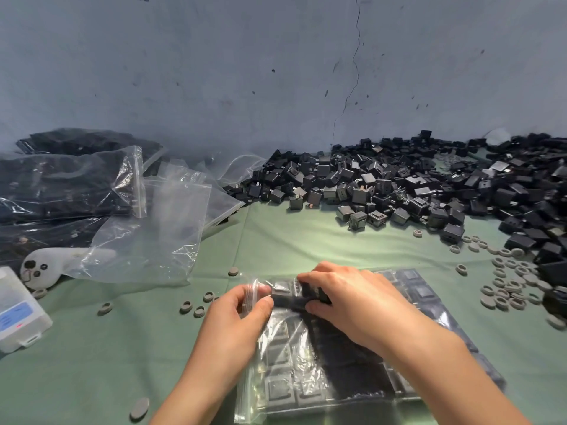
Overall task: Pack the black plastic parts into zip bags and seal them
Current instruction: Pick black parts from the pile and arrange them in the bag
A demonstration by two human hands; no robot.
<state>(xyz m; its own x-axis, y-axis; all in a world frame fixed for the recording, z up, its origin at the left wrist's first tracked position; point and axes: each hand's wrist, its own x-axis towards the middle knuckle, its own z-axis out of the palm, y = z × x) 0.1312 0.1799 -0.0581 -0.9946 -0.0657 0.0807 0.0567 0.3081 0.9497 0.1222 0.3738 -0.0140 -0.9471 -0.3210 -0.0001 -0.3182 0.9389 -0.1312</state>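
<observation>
A clear zip bag [310,378] lies flat on the green table in front of me, filled with rows of black plastic parts. My left hand [236,314] pinches the bag's open mouth at its left edge. My right hand [346,299] reaches into the mouth and grips a black part [313,294] among the top row. A big heap of loose black plastic parts [414,185] covers the back right of the table.
Empty clear zip bags [159,222] lie crumpled at mid-left, in front of filled bags [61,185] by the wall. A white plastic box [18,314] stands at the left edge beside a grey controller-like object [46,268]. Small grey rings [506,286] are scattered around.
</observation>
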